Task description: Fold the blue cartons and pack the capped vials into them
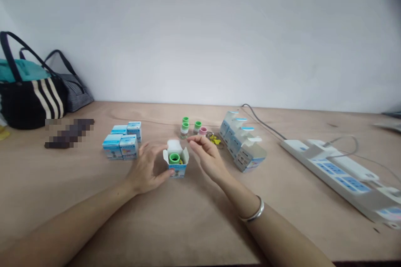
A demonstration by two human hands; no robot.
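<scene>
A small blue-and-white carton stands open on the wooden table, with a green-capped bottle inside it. My left hand grips the carton's left side and lower edge. My right hand hovers just right of the carton, fingers loosely curled at the raised top flap, holding nothing that I can see. A silver bangle sits on my right wrist.
Several closed cartons stand to the left and a row of open ones to the right. Loose green-capped bottles, a pink-capped one and yellow bits lie behind. White power strips right; bags far left.
</scene>
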